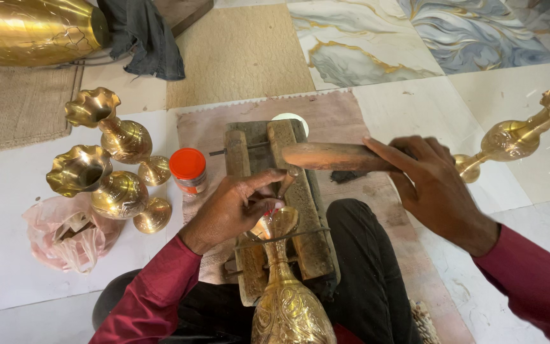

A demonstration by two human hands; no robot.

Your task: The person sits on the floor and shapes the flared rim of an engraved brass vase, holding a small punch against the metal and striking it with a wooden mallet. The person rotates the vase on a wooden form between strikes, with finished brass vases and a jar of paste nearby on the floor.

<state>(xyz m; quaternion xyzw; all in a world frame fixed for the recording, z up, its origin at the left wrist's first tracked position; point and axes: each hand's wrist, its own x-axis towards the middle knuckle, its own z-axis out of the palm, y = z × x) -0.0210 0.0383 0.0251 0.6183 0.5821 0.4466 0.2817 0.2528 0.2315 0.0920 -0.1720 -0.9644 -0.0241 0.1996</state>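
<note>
Fingers (259,181) of left hand (230,210) pinched at brass vase (284,293), right hand (431,185) gripping mallet (329,156).

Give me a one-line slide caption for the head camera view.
Left hand steadies a brass vase on a wooden block while the right hand holds a wooden mallet above it.

A small jar (188,171) stands on the floor just left of the wooden block (288,204), beside the feet of two brass vases (112,169). It is round, with an orange-red lid and a clear body wrapped by a pale label band; the label's details are too small to tell. Further left, at the vases' bases, lies a crumpled pink plastic bag (68,232), open at the top, perhaps with paper inside. No signs or screens show.
</note>
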